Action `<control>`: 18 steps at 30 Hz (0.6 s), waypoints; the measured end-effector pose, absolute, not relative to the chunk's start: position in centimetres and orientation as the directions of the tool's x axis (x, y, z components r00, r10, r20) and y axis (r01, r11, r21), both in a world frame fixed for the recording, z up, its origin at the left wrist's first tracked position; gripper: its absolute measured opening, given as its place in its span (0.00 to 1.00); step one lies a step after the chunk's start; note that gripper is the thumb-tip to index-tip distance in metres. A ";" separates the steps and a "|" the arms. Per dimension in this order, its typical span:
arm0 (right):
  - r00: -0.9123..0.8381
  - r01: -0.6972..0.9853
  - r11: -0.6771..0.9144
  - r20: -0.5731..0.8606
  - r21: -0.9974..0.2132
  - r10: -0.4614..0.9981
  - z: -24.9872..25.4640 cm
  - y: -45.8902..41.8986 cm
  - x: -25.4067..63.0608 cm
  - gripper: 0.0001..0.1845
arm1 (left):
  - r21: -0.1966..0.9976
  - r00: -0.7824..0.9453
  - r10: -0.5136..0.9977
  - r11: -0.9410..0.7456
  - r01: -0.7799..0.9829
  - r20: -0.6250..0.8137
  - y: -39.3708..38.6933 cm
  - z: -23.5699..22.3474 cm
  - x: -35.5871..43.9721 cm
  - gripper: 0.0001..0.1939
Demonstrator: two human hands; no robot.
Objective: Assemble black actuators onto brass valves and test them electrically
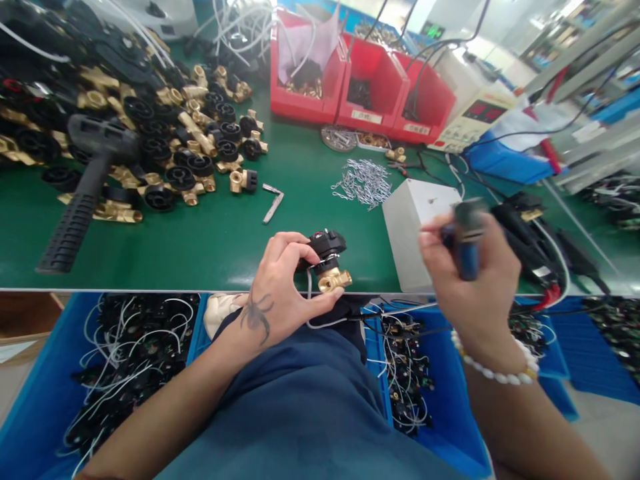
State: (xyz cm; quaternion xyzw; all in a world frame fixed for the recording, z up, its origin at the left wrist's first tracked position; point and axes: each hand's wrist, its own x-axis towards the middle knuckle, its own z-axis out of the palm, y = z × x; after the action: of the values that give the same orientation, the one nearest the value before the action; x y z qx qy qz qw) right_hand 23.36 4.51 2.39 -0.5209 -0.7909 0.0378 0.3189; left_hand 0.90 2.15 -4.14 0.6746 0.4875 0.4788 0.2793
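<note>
My left hand (280,287) is closed around a brass valve (334,280) with a black actuator (327,243) on top, at the table's front edge. A thin white cable (309,285) runs down from it. My right hand (475,287), smeared by motion, grips a blue-handled tool (469,257) whose kind I cannot make out. It is raised over the right side of a grey-white box (407,233). Metal spring clips (364,183) lie in a loose pile behind the box. A small bent metal piece (273,203) rests on the table farther left.
Brass valves with black caps (180,177) crowd the left, beside a black rubber-handled mallet (95,180). Red bins (310,110) and a device with a red display (480,110) stand behind. Blue crates (45,400) of cabled black parts sit below the table edge.
</note>
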 end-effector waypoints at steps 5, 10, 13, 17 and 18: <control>-0.232 0.780 0.459 0.485 -0.426 0.844 1.7 4.5 23.1 0.05 | 0.842 0.068 0.924 -0.371 0.391 0.376 2.1 -4.1 0.9 0.18; -0.371 0.798 0.472 0.312 -0.375 0.875 2.2 4.4 23.1 0.06 | 0.842 0.061 0.927 -0.362 0.400 0.369 2.1 -4.1 0.8 0.18; -0.095 0.786 0.416 0.576 -0.457 0.812 2.2 4.1 23.0 0.04 | 0.833 0.062 0.922 -0.373 0.409 0.383 2.1 -4.2 0.8 0.19; -0.414 0.808 0.495 0.290 -0.319 0.863 1.8 4.3 23.2 0.07 | 0.841 0.055 0.928 -0.358 0.405 0.369 2.1 -4.2 0.7 0.18; -0.461 0.805 0.508 0.217 -0.305 0.860 1.9 4.4 23.2 0.07 | 0.844 0.053 0.930 -0.354 0.403 0.365 2.1 -4.2 0.7 0.18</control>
State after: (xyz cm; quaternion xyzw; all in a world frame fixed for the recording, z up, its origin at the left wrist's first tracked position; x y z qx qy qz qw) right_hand 23.23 4.38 1.90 -0.4894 -0.8510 0.0795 0.1730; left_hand 0.73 2.10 -4.16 0.6710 0.4964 0.4764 0.2765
